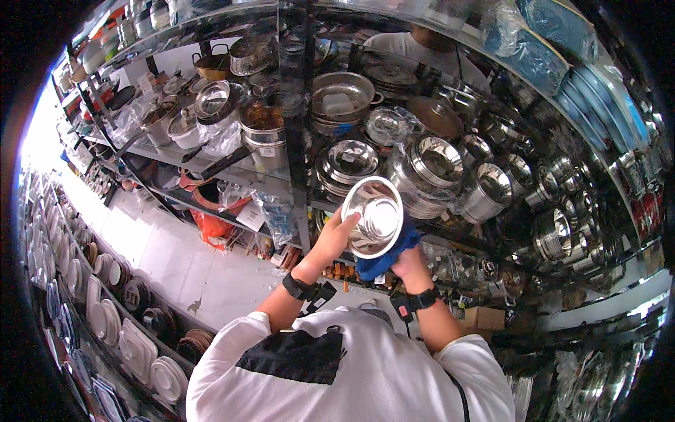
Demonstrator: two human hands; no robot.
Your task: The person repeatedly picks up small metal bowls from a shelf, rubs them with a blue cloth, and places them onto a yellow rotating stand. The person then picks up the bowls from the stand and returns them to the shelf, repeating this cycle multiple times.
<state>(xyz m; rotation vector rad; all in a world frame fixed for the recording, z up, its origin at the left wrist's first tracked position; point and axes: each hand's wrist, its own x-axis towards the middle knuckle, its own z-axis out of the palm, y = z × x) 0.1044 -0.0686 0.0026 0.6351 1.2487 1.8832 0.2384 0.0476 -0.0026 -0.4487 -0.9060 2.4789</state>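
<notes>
A shiny stainless steel bowl (381,224) is held tilted in front of the shelf, its hollow inside facing me. My left hand (337,232) grips it by the left rim, thumb inside the bowl. Behind and below the bowl, my right hand (407,262) holds a blue cloth (377,266) against its underside; the fingers are mostly hidden by the cloth and bowl. Just beyond the bowl are stacked steel bowls (350,158) and a plastic-wrapped stack of larger steel bowls (436,161).
Pots and saucepans (263,129) fill the shelf left of a dark upright post (296,132). Steel basins (488,190) crowd the right side. Lower left, a rack carries white plates (169,377) beside the pale tiled floor (211,285). A cardboard box (484,317) sits low at right.
</notes>
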